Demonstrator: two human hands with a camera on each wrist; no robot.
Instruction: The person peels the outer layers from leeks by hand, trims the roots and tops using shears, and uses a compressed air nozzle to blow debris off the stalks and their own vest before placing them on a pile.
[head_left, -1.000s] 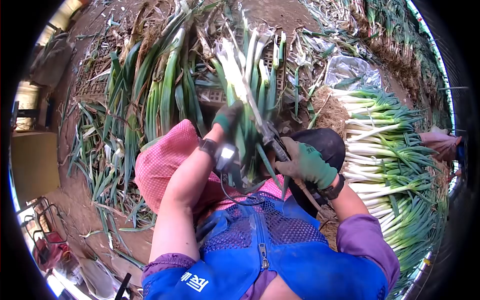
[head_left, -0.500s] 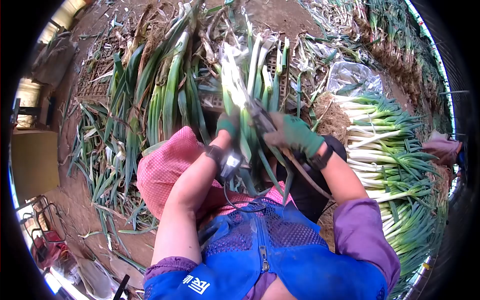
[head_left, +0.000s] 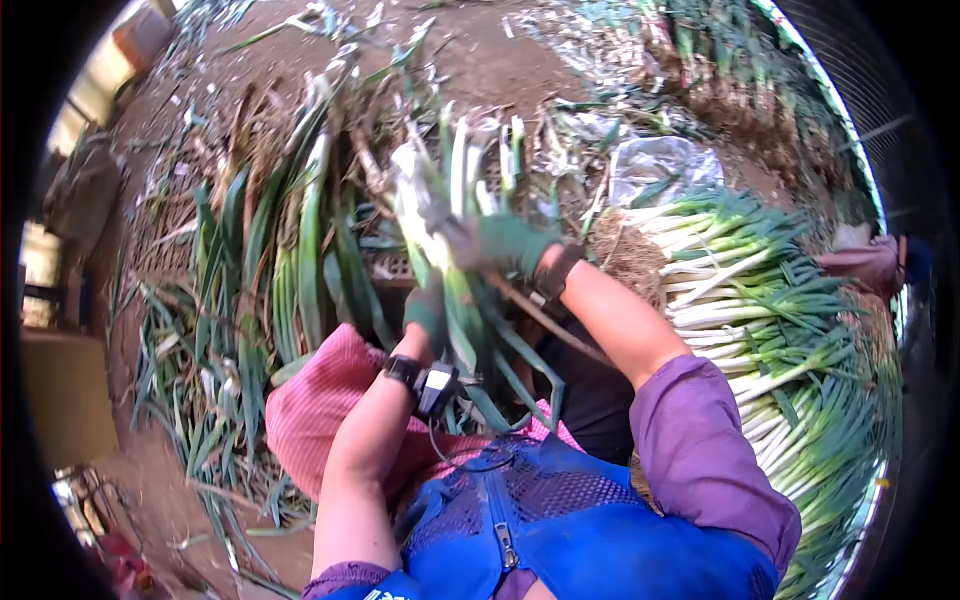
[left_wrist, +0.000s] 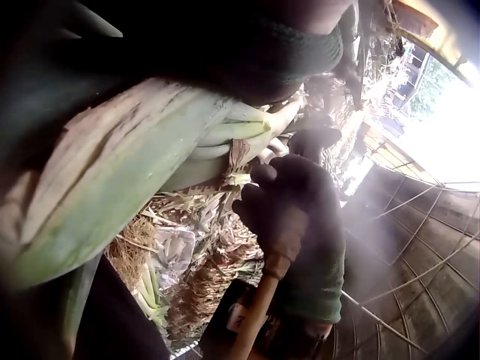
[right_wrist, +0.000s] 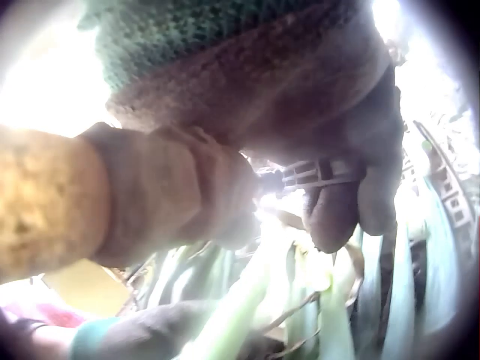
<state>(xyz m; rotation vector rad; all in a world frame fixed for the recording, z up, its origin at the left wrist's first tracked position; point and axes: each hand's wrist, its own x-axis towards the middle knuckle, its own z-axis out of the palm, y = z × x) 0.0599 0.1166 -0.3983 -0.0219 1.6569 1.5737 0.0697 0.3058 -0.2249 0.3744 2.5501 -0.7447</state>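
My gloved left hand grips long green onions by their green lower part, white ends pointing away. Their broad leaves fill much of the left wrist view. Just beyond it, my gloved right hand holds a dark air gun, its front end blurred against the white stalks. A brown hose runs back from the tool toward my lap. Seen from the right wrist, the fingers curl close over the stalks, and the hose end looms large at left.
A pile of unpeeled green onions lies to the left over a crate. Cleaned white-stemmed onions are stacked at right, beside dry roots and a clear plastic sheet. Stripped leaves litter the ground.
My right hand has moved forward and left with the air gun, from near the right knee to the white stalks. The left hand keeps its grip on the onions; the head view has shifted.
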